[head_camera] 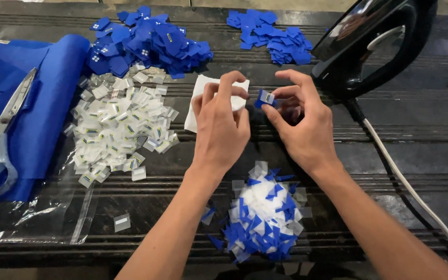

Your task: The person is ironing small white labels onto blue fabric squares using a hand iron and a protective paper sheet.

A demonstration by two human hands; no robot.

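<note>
The right hand point(302, 122) pinches a small blue fabric tag point(265, 98) between thumb and forefinger, other fingers curled. The left hand point(221, 124) is half closed, its fingertips meeting just beside the tag above a white paper sheet point(197, 98) on the dark slatted bench point(379, 155). Below the wrists lies a heap of blue and clear scraps point(263, 220). Left sits a pile of clear-bagged labels point(120, 124); behind, two piles of blue tags point(146, 41). A black iron point(374, 46) stands close on the right, its cord point(410, 192) trailing toward the near edge. Scissors point(1, 135) rest on blue cloth point(53, 98) far left.

Bare forearms, no sleeves; left hand point(223, 127), right hand point(301, 124) ungloved.
</note>
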